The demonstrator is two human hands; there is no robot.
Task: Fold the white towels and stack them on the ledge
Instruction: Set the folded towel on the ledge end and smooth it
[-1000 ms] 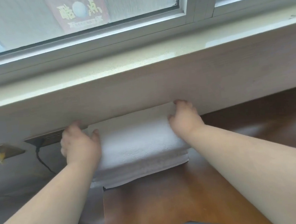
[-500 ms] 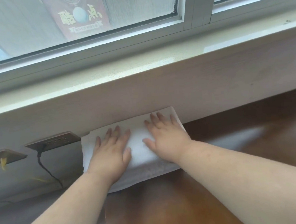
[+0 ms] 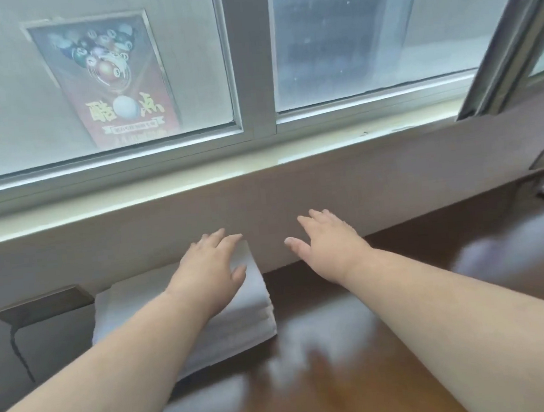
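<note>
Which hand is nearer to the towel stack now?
Left. The left hand is over the towel stack; the right hand is off to its right, over the wooden surface.

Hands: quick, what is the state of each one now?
Left hand: open, fingers straight, over the folded towels; contact unclear.
Right hand: open, holding nothing.

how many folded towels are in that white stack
About 4, judging by the layered edges on the stack of folded white terry towels. They lie one on another on the brown wooden ledge, against the wall, under the left hand. Blur and the forearm may hide more.
</note>
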